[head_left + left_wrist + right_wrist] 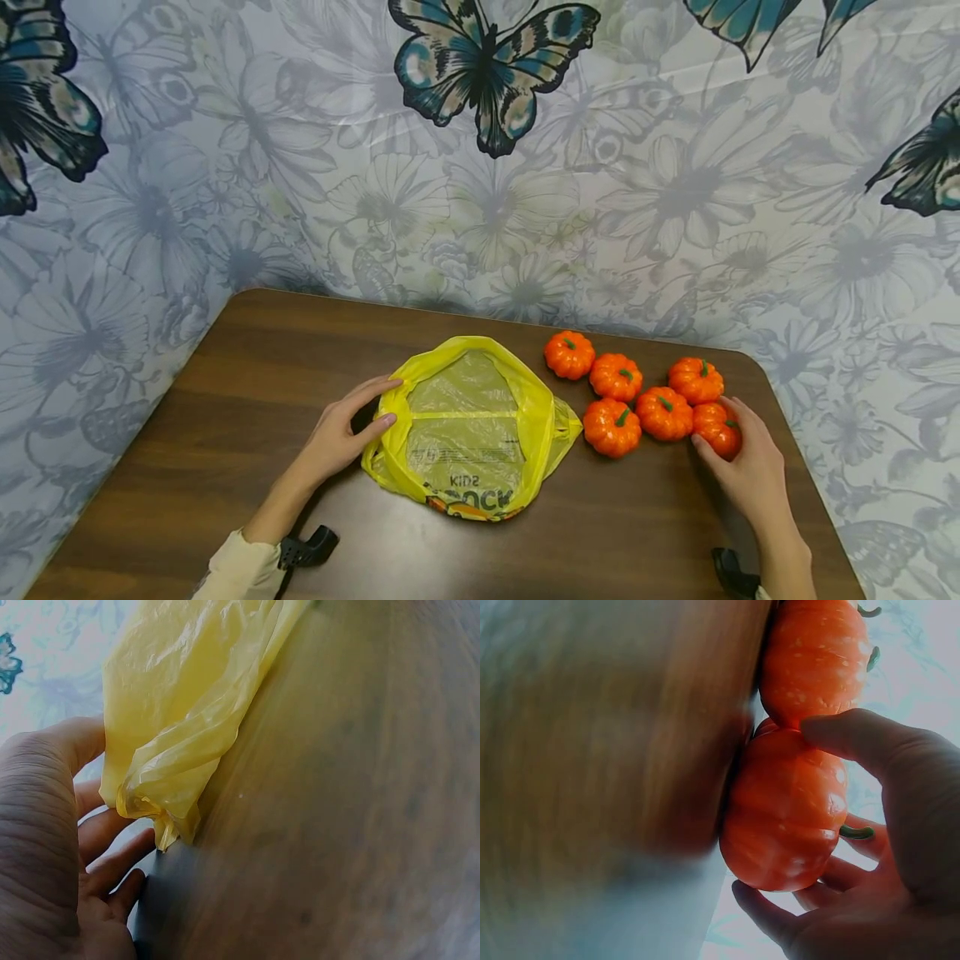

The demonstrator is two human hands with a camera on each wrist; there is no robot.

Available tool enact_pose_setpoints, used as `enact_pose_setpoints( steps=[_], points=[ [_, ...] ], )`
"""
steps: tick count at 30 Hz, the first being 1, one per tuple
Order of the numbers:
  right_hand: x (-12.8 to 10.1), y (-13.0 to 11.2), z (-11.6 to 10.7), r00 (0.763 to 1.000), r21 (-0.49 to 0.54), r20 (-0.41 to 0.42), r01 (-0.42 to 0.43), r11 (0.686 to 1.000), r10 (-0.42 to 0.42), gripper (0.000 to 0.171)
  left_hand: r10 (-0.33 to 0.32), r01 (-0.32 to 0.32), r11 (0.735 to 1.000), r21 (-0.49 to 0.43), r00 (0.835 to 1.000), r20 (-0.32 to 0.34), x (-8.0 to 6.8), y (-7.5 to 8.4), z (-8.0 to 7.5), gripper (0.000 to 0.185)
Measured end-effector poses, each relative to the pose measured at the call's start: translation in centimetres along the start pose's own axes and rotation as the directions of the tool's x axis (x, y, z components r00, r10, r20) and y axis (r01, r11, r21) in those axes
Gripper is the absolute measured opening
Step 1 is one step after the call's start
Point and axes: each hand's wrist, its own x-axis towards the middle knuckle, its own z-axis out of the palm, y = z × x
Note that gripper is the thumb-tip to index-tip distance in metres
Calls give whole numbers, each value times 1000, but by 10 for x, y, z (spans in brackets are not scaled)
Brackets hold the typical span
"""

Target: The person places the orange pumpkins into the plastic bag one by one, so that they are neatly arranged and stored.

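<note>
My right hand point(757, 475) holds a small orange pumpkin point(714, 428) at the right end of a group. Its thumb lies along the near side and its fingers curve round the far side. The right wrist view shows this shiny pumpkin point(784, 814) with a green stem, touching another pumpkin point(814, 660). A yellow plastic bag point(534, 392) with dark print lies mouth up at the table's middle. My left hand point(337, 437) holds its left rim, thumb and index fingertips over the edge. In the left wrist view, the bag's crumpled side point(187, 727) hides the thumb tip.
Several more orange pumpkins point(616, 377) sit close together right of the bag, one near its pointed right corner. The brown wooden table point(187, 442) meets a cloth point(300, 167) printed with flowers and butterflies behind it. Black straps point(309, 547) sit on both wrists.
</note>
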Motion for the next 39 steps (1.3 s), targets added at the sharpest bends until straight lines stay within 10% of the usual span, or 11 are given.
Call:
enact_pose_setpoints(
  steps=[39],
  points=[
    [2,3,-5,1000,-35,-2,0,999,0,84,-15,15,1000,16,1000,-12,-1,0,-1,52]
  ],
)
